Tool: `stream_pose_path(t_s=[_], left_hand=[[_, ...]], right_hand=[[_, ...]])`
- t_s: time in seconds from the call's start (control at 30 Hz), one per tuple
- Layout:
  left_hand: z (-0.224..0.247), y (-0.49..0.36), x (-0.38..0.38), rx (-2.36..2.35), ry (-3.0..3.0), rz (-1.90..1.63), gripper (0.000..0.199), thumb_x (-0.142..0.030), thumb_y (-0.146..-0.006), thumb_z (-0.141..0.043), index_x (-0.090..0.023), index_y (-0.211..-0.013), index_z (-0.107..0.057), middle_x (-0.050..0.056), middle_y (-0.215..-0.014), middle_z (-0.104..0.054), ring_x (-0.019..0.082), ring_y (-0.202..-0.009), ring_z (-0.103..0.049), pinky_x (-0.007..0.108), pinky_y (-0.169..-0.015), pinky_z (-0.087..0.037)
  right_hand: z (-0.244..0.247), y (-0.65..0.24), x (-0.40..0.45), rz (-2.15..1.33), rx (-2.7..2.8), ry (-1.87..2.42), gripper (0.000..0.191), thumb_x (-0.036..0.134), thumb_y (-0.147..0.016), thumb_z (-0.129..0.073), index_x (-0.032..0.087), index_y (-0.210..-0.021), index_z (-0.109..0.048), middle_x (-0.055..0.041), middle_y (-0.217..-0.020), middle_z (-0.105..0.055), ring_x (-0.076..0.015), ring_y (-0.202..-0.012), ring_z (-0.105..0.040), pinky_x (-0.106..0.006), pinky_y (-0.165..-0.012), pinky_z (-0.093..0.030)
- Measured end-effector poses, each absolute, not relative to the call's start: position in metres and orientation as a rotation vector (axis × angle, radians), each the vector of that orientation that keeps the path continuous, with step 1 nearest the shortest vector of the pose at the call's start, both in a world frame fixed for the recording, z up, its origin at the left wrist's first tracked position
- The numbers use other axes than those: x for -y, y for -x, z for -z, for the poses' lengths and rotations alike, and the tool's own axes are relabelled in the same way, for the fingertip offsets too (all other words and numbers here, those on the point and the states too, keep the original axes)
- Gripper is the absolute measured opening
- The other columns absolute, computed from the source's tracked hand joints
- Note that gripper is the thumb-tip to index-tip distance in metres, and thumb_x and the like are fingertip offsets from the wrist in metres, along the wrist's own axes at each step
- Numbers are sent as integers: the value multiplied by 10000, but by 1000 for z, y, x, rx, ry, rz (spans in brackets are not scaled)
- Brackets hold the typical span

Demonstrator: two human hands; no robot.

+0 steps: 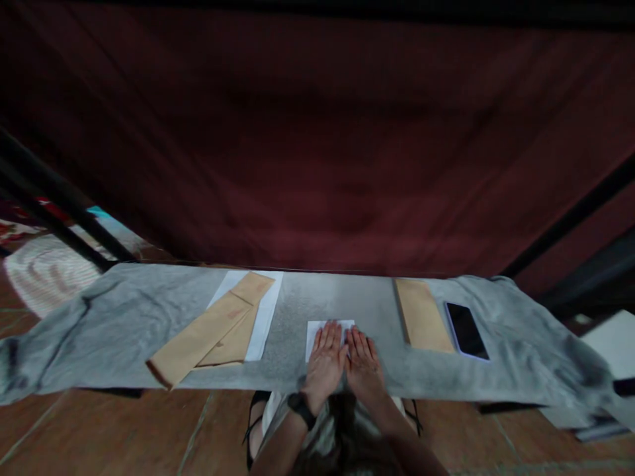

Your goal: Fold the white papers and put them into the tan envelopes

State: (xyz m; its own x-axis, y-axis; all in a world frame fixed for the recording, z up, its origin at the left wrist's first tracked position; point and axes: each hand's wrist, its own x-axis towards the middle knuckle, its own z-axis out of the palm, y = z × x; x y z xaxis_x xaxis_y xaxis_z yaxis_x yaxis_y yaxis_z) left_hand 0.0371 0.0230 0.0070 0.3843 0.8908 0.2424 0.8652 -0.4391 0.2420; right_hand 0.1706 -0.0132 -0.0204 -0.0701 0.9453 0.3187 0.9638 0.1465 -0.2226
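The left hand [327, 357] and right hand [363, 360] lie palms down, side by side, over a small white paper [312, 337] on the cloth-covered worktop [342, 296], each grip released, fingers extended. Folded brown paper [211, 336] lies left; a smartphone [467, 332] lies right.

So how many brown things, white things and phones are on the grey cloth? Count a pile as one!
Brown: 2 (left pile, right bundle)
White: 2 (big sheet partly under the left pile, small sheet under the left hand)
Phones: 1 (purple-edged phone)
Total: 5
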Motion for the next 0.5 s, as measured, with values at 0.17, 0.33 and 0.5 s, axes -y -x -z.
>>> stream_pose_path(t_s=[0.17,0.33,0.5], left_hand=[[-6,-26,-35,-1721,-2535,-465,557,-374,-1041,-304,-129,-1527,-421,131,-1571,-452,240,-1484,-377,468,-1224,-307],[-1,-2,-39,-1817,-2557,-441,555,-313,-1022,-322,-111,-1529,-418,140,-1578,-437,243,-1491,-363,465,-1230,-290],[1,-1,-39,-1793,-2617,-363,605,-197,-973,-311,-136,-1574,-337,122,-1595,-419,240,-1510,-323,482,-1232,-281]], right_hand=[[19,-172,16,36,2047,1833,504,213,-1013,-372,143,-1502,-474,-140,-1578,-426,-276,-1476,-373,-514,-1214,-275],[4,-160,5,-102,1912,1930,491,243,-1027,-371,124,-1488,-492,-151,-1554,-456,-316,-1475,-371,-592,-1232,-173],[-9,-135,-17,-254,2005,1828,512,335,-1071,-282,146,-1517,-449,-101,-1597,-394,-247,-1492,-350,-486,-1245,-216]])
